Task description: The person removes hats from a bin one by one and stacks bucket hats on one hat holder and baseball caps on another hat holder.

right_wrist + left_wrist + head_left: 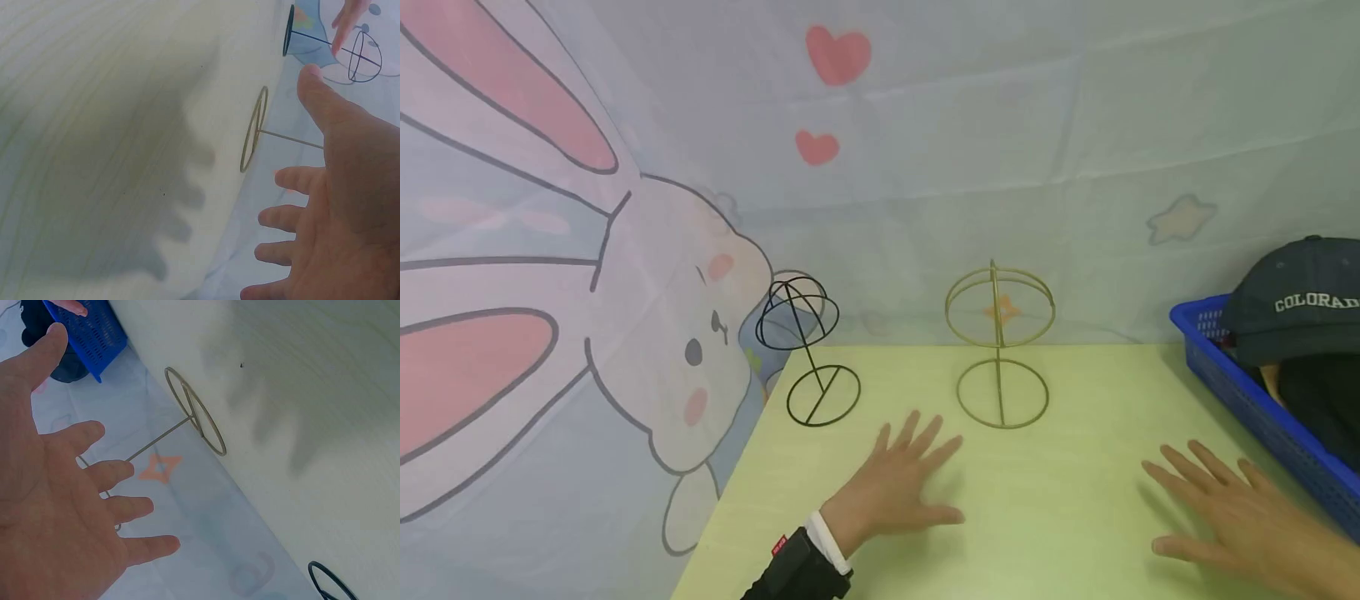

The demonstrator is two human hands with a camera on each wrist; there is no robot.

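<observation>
Both hands lie flat, palms down, fingers spread, on a pale green table (1075, 533). My left hand (898, 479) (69, 494) is nearest a black wire hat stand (808, 350) (331, 584) at the table's far left, just ahead of its fingers. A gold wire hat stand (1000, 346) (194, 412) (253, 131) rises at the far middle. My right hand (1232, 512) (331, 206) rests near the right edge beside a blue basket (1247, 400) (90, 328). Neither hand holds anything. A dark cap (1296, 300) marked COLORADO sits in the basket.
A printed cloth with a rabbit (625, 333), hearts and stars hangs behind and left of the table. The table's left edge runs diagonally close to the black stand. More dark fabric (1322, 408) fills the basket under the cap.
</observation>
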